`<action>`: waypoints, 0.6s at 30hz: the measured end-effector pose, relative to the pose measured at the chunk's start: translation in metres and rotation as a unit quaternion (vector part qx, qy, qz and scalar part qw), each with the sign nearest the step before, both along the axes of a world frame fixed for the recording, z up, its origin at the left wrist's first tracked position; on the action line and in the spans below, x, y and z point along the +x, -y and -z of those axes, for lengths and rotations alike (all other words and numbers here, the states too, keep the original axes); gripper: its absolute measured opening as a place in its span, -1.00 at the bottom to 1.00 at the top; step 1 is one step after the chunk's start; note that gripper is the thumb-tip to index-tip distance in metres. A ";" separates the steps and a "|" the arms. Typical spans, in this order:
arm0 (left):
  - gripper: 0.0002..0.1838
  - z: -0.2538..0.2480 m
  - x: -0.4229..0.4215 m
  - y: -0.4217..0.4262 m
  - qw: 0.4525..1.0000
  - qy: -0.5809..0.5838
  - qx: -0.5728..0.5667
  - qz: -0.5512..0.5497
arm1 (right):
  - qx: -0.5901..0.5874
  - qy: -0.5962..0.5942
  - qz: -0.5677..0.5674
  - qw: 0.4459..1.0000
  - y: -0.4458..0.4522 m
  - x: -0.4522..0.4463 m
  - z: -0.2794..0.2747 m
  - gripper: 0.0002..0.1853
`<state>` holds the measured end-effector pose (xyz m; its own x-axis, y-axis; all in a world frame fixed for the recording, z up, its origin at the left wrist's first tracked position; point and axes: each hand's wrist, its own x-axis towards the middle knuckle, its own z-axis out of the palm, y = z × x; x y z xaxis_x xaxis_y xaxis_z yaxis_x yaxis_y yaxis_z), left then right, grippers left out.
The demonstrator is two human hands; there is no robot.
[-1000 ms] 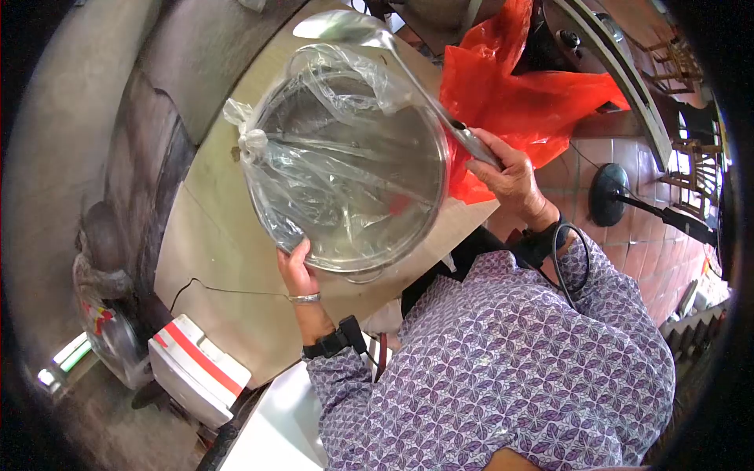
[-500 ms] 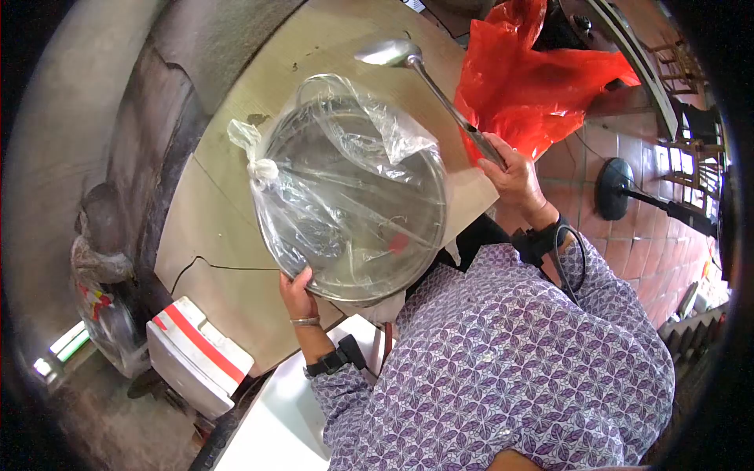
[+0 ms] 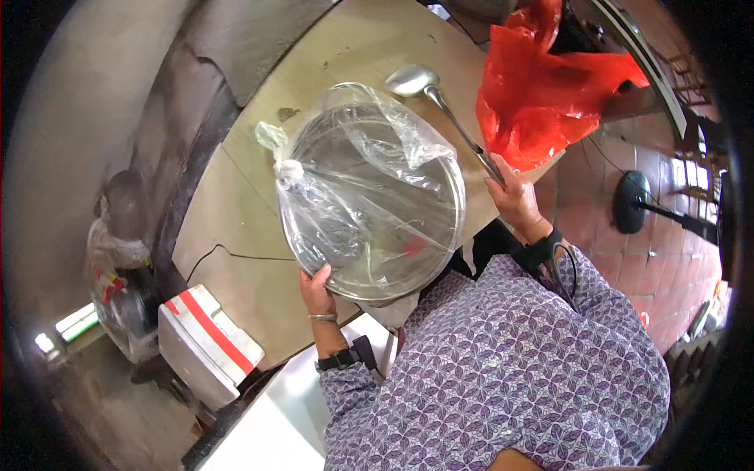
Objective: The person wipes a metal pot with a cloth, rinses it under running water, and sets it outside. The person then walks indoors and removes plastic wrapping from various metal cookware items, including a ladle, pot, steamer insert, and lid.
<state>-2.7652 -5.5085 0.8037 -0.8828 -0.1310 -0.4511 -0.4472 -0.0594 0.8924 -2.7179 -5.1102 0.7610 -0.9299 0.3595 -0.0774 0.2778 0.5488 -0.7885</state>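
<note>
A wide round pot lid or tray [image 3: 377, 294], its exact kind unclear, is wrapped in a clear plastic bag [image 3: 369, 196] knotted at its left. My left hand [image 3: 317, 289] grips its near-left rim, thumb on top. Through the plastic shows a small red patch [image 3: 414, 246]. In my right hand [image 3: 514, 196] is the handle of a long metal ladle [image 3: 412, 80], its bowl pointing to the far left over the table. The ladle lies just right of the bagged round thing, apart from it.
A red plastic bag [image 3: 542, 94] sits at the table's far right. The wooden table [image 3: 228, 212] carries a thin black cord. At lower left stands a white box with a red stripe [image 3: 210, 337]. A black round stand base [image 3: 631, 202] rests on the tiled floor.
The view has shifted, so most things appear further right and slightly lower. The ladle has come down closer to the table. Both hands keep their holds.
</note>
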 end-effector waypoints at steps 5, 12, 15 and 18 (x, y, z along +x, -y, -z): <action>-0.53 -0.019 0.008 -0.022 0.995 0.001 -0.104 0.002 | -0.074 -0.007 0.001 0.997 0.005 -0.002 -0.002 -0.51; -0.44 0.038 0.025 -0.002 0.994 0.084 -0.056 0.043 | -0.211 -0.105 -0.026 0.971 -0.002 -0.025 -0.015 -0.53; -0.47 0.062 0.027 0.000 0.991 0.031 -0.084 0.096 | -0.114 -0.173 -0.126 0.970 -0.004 -0.024 0.007 -0.53; -0.49 0.030 0.019 -0.021 0.994 0.030 -0.052 0.086 | -0.073 -0.139 -0.191 0.969 0.001 -0.016 -0.001 -0.49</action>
<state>-2.7461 -5.4871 0.7736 -0.8685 -0.0285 -0.4949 -0.4947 0.1137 0.8616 -2.7342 -5.1115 0.7622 -0.9851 -0.0116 0.1714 -0.1585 0.4465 -0.8806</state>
